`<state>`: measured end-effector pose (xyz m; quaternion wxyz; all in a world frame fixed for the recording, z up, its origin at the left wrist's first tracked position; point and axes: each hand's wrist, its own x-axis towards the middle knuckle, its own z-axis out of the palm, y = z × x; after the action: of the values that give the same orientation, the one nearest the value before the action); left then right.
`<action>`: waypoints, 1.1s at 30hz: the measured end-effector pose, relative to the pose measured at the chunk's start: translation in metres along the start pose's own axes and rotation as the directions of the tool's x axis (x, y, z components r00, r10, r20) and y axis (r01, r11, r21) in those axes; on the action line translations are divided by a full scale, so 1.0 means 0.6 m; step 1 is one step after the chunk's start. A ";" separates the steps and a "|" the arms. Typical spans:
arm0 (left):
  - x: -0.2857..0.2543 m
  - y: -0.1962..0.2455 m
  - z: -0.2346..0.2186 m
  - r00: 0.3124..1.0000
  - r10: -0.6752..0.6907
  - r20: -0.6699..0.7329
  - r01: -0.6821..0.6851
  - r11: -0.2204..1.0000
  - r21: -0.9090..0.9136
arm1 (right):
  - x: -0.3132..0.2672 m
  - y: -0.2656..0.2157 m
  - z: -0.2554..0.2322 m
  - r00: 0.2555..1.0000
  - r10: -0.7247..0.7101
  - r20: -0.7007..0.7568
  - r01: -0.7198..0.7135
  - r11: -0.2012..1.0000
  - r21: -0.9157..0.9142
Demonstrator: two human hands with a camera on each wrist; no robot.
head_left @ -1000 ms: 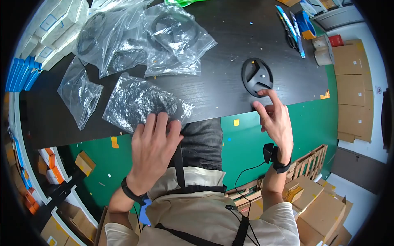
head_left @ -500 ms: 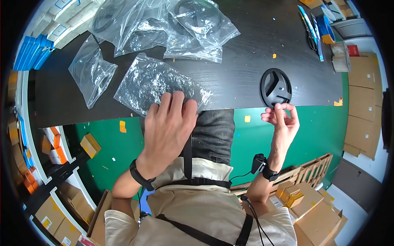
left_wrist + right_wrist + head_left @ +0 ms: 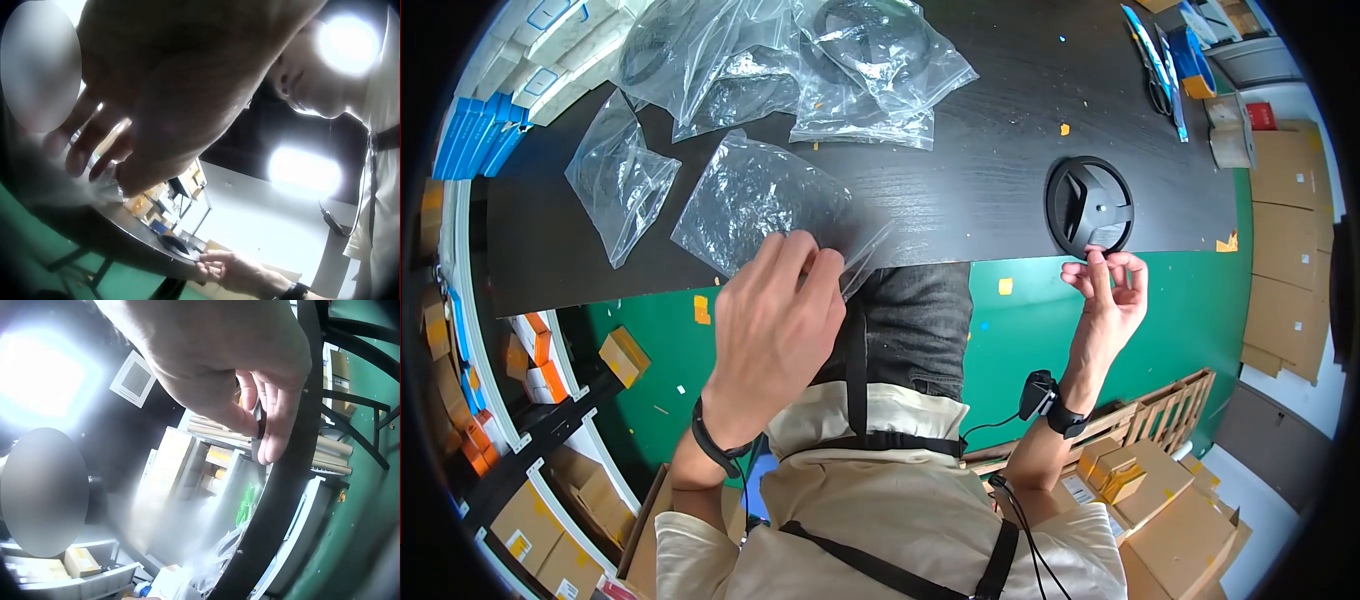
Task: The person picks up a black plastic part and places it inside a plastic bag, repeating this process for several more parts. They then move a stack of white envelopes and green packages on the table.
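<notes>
Thumb and fingers of your right hand (image 3: 1110, 305) are nearly together, pinching the near rim of the black wheel (image 3: 1106, 218), which sits just beyond them at the edge of the tabletop (image 3: 990, 175). Your left hand (image 3: 775, 310) has its fingers curled onto the near edge of the clear bag (image 3: 750, 190); the thumb is hidden from the head view, so how firm that grip is, I can't tell. If your right pinch slackened, the wheel could slip off the edge, since only its rim is held; a hard tug might tear the bag, whose film looks thin. The wheel is a smooth ring with broad, duller spokes; the bag is glossy and crinkled. Past your left hand, leftward, lies a smaller bag (image 3: 622, 180), creased; straight beyond are heaped bags (image 3: 865, 115) with dark rings inside.
</notes>
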<state>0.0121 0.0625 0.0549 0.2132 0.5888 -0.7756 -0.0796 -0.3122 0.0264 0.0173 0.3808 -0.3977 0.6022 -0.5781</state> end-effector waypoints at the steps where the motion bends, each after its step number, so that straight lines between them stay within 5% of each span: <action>1: -0.002 -0.001 -0.001 1.000 -0.012 -0.012 0.012 1.000 -0.011 | 0.000 0.000 0.001 1.000 -0.016 -0.011 0.016 1.000 0.027; 11: -0.008 0.012 -0.002 0.991 -0.019 -0.130 0.020 1.000 0.006 | -0.046 -0.056 0.011 0.977 0.054 0.208 -0.071 0.994 0.078; 14: -0.006 0.019 0.002 0.991 -0.008 -0.130 0.010 1.000 0.011 | -0.071 -0.062 0.025 0.879 0.038 0.475 -0.210 0.925 0.316; 18: -0.006 0.025 0.006 0.993 -0.002 -0.115 -0.001 1.000 -0.024 | -0.095 -0.059 0.054 0.781 0.099 0.616 -0.304 0.923 0.237; 21: -0.005 0.028 0.001 0.987 -0.061 -0.146 0.030 0.978 -0.206 | -0.102 -0.045 0.062 0.780 0.152 0.607 -0.310 0.937 0.163; 26: -0.006 0.027 -0.004 0.980 -0.112 -0.162 0.069 0.965 -0.252 | -0.113 -0.036 0.063 0.762 0.185 0.621 -0.333 0.934 0.129; 33: -0.007 0.052 0.001 0.972 0.016 -0.233 -0.064 0.978 -0.197 | -0.131 -0.038 0.079 0.722 0.215 0.657 -0.396 0.908 0.138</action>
<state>-0.0148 0.0754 0.0654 0.3624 0.5533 -0.7451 -0.0853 -0.2365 0.0797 0.0383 0.7004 -0.4059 0.4139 -0.4163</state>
